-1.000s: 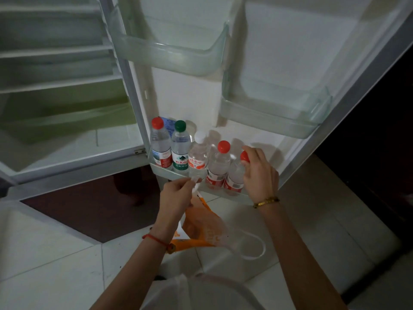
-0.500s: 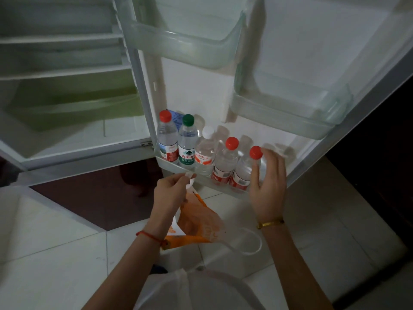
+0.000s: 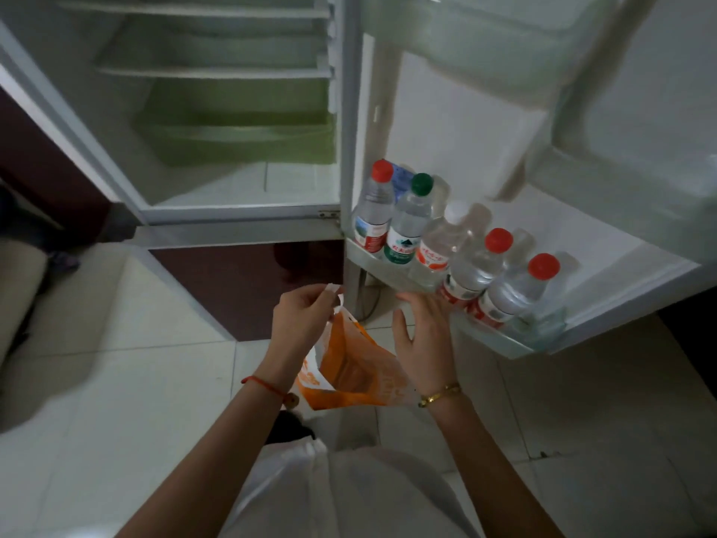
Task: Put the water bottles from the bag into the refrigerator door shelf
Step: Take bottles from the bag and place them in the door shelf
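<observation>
Head view: five water bottles (image 3: 446, 242) stand in a row on the lowest fridge door shelf (image 3: 500, 339), right of the open fridge body, w/ a bit of free room at the shelf's right end. Left hand (image 3: 302, 320) pinches the white handle of the orange bag (image 3: 349, 374) near the floor, holding it open; right hand (image 3: 426, 339) is spread and holds nothing, just above the bag mouth and just left of the shelf's front edge. Bag interior looks empty as far as I can see, so loading is prob. done or nearly so, though the bottom is partly hidden.
</observation>
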